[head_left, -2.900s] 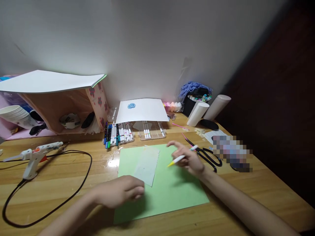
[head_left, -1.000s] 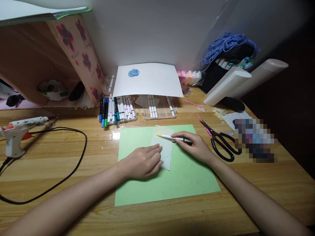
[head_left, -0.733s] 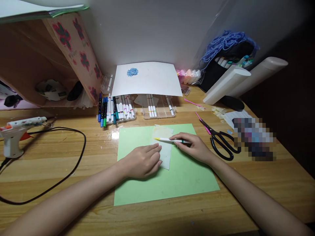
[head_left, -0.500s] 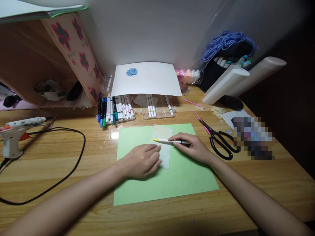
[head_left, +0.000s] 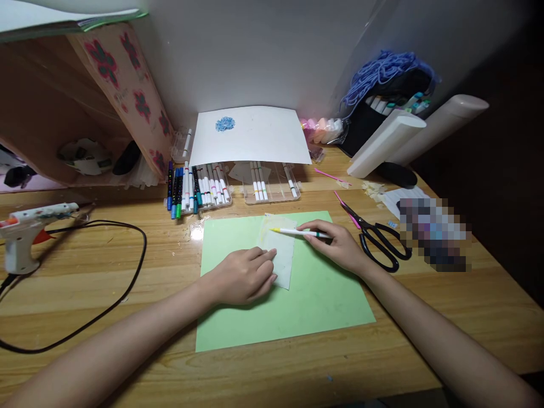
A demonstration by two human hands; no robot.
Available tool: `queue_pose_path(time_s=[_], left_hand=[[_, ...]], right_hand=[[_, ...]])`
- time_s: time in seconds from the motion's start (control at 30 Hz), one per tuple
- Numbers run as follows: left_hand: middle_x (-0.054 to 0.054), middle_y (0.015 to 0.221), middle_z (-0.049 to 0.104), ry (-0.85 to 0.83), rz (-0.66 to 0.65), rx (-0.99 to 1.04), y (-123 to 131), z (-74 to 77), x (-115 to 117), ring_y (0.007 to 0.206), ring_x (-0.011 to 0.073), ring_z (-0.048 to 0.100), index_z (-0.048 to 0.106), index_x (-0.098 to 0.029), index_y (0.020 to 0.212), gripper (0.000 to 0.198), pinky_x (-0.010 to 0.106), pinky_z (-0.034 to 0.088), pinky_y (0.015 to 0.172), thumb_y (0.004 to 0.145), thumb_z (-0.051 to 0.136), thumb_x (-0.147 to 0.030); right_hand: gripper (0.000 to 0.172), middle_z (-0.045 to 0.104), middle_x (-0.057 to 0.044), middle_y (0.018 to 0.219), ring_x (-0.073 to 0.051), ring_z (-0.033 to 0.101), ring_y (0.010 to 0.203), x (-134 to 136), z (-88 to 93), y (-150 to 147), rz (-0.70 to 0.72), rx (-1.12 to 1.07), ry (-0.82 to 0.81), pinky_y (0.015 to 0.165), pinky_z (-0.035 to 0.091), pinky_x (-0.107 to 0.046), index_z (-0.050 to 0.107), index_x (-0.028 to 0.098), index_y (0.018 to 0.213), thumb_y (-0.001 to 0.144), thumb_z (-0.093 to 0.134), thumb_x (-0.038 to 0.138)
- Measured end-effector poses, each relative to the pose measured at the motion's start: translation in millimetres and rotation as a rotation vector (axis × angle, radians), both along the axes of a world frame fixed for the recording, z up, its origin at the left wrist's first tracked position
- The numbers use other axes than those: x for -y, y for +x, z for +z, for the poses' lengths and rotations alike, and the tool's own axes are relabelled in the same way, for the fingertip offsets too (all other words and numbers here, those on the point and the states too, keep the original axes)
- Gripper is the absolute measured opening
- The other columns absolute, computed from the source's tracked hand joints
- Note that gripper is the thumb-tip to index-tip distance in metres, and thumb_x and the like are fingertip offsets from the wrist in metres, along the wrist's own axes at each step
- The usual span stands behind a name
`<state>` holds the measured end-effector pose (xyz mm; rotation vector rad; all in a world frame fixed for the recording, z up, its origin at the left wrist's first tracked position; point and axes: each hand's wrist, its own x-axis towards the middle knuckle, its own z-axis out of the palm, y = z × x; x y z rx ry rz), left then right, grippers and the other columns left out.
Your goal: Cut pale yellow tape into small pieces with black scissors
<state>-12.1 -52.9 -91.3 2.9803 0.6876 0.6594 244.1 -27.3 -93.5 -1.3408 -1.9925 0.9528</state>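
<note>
My right hand (head_left: pixel 334 242) grips a white marker (head_left: pixel 293 232) with a yellow tip and a dark green band. The tip rests on or just over the upper part of a small whitish paper piece (head_left: pixel 284 258), where faint yellow colour shows. With fingers stretched out, my left hand (head_left: pixel 246 276) lies flat on the lower left of that piece. Under both is a light green sheet (head_left: pixel 293 317) on the wooden table.
Black-handled scissors (head_left: pixel 376 235) lie right of the sheet. Behind it are cases of markers (head_left: pixel 208 187) and a white sheet with a blue patch (head_left: pixel 255 136). A glue gun (head_left: pixel 29 232) with a looping black cord lies at left; white bottles (head_left: pixel 389 144) stand back right.
The marker tip has moved slightly up and right over the paper piece, along with my right hand. My left hand stays in place on the paper. The whole view shifts a little.
</note>
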Motion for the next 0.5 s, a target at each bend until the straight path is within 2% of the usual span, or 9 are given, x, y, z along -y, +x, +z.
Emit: queue_pose_path(time_s=[0.07,0.2,0.23,0.4,0.5], left_hand=[[0.014,0.106,0.068,-0.002,0.002,-0.005,-0.3,-0.1,0.0,0.077,0.0192,0.064,0.055,-0.013,0.077,0.02,0.032,0.054,0.06,0.088,0.042,-0.023],[0.014,0.106,0.068,0.004,-0.007,0.008,-0.8,0.6,0.5,0.08,0.0197,0.065,0.055,-0.013,0.077,0.019,0.031,0.055,0.061,0.087,0.041,-0.022],[0.014,0.105,0.068,0.007,-0.012,0.016,-0.8,0.9,0.6,0.081,0.0198,0.066,0.055,-0.013,0.077,0.019,0.031,0.055,0.062,0.087,0.042,-0.022],[0.012,0.099,0.071,0.036,-0.018,0.058,-0.5,2.4,0.8,0.084,0.0193,0.068,0.055,-0.013,0.076,0.016,0.029,0.057,0.067,0.086,0.044,-0.021],[0.011,0.099,0.071,0.045,-0.013,0.05,-0.2,3.3,0.8,0.083,0.0191,0.069,0.055,-0.014,0.077,0.017,0.029,0.058,0.066,0.086,0.044,-0.021]], right_hand=[[0.022,0.068,-0.006,0.092,-0.018,0.063,0.08,0.0,-0.4,0.8,-0.002,-0.003,0.005,0.066,0.049,-0.027,0.065,0.02,0.1,0.086,0.053,0.031],[0.02,0.068,-0.006,0.097,-0.018,0.062,0.089,1.4,-0.3,-0.3,0.198,-0.008,-0.014,0.076,0.048,-0.028,0.066,0.022,0.1,0.085,0.054,0.027],[0.02,0.068,-0.006,0.097,-0.019,0.062,0.089,1.5,-0.6,-0.5,0.194,-0.002,-0.009,0.077,0.048,-0.029,0.066,0.022,0.1,0.085,0.054,0.026],[0.023,0.067,-0.006,0.093,-0.019,0.062,0.08,0.6,-2.1,-0.2,-0.024,0.009,0.025,0.069,0.049,-0.029,0.064,0.02,0.102,0.087,0.052,0.033],[0.022,0.067,-0.006,0.096,-0.019,0.062,0.086,1.4,-0.8,-1.9,0.101,0.0,0.026,0.073,0.048,-0.029,0.065,0.021,0.102,0.086,0.053,0.03]])
